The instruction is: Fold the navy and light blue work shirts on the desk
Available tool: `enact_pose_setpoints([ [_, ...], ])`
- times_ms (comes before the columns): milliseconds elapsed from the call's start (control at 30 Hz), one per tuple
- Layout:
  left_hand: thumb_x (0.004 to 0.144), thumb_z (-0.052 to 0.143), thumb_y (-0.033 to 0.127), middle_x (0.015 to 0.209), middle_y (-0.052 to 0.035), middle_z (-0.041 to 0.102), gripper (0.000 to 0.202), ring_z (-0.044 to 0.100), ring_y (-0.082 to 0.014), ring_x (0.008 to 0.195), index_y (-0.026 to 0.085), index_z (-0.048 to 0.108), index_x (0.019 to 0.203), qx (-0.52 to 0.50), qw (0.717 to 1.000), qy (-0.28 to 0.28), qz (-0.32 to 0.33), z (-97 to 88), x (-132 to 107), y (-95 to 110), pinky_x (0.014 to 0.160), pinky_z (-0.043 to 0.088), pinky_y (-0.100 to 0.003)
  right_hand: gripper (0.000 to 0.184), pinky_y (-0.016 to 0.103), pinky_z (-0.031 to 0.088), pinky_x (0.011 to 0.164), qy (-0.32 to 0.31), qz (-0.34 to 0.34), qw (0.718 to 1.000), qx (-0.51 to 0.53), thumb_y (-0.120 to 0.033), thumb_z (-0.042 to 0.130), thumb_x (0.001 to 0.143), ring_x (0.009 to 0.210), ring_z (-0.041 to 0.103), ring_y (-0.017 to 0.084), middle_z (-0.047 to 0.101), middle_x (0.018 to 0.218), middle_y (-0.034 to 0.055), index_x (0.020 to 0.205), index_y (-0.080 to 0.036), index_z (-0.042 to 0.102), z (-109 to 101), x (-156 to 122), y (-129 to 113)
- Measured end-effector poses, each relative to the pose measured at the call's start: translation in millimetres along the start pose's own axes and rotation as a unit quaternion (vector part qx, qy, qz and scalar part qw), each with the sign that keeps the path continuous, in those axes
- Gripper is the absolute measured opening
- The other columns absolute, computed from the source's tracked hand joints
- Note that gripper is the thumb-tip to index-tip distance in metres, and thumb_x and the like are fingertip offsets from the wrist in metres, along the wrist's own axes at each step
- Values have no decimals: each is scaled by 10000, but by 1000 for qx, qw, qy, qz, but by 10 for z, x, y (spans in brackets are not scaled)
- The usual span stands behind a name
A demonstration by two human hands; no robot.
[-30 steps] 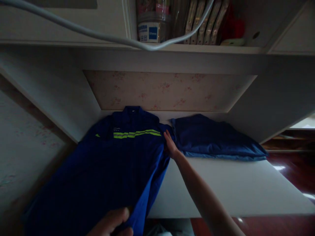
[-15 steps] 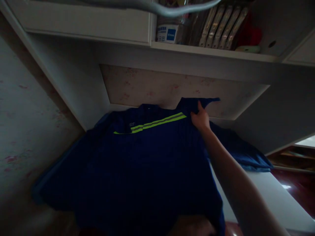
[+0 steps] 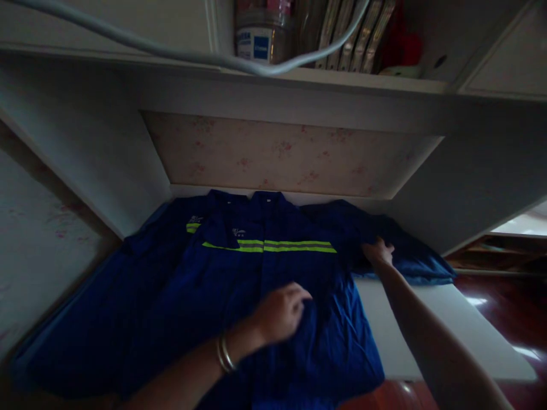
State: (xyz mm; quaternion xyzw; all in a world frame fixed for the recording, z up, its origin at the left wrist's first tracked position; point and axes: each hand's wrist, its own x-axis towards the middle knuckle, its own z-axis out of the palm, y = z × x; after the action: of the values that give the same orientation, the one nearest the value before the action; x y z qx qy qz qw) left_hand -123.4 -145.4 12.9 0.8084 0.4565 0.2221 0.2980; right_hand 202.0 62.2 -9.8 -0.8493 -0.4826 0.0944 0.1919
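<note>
- Touching one blue sleeve [image 3: 348, 242], my right hand [image 3: 378, 251] — whether it grips, I can't tell.
- Two blue jackets [image 3: 325, 285] overlapping, two collars [image 3: 268, 200] by the white tabletop's [image 3: 421, 322] back edge.
- My left hand [image 3: 282, 310], blurred, half-curled above the jackets — its hold is unclear.
- One dark-blue bundle [image 3: 410, 250] along that edge, toward its right corner.
</note>
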Motion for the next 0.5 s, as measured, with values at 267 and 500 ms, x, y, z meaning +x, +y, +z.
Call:
enact_pose_setpoints([
  [267, 624, 552, -89, 1336, -143, 636, 527, 409, -330, 1402, 180, 715, 1047, 323, 943, -10, -77, -1608, 260, -1493, 1196, 13, -613, 636, 607, 382, 1028, -80, -86, 988, -98, -489, 481, 917, 1317, 472, 416, 544, 1374, 260, 1425, -107, 496, 88, 715, -280],
  [500, 884, 507, 299, 945, -125, 737, 222, 694, -266, 916, 195, 675, 984, 361, 913, 47, -186, -2095, 239, -1665, 930, 493, -391, 520, 438, 506, 891, -188, -101, 973, -90, -553, 498, 921, 1089, 658, 371, 705, 1110, 228, 1046, -111, 742, 330, 1098, -132],
])
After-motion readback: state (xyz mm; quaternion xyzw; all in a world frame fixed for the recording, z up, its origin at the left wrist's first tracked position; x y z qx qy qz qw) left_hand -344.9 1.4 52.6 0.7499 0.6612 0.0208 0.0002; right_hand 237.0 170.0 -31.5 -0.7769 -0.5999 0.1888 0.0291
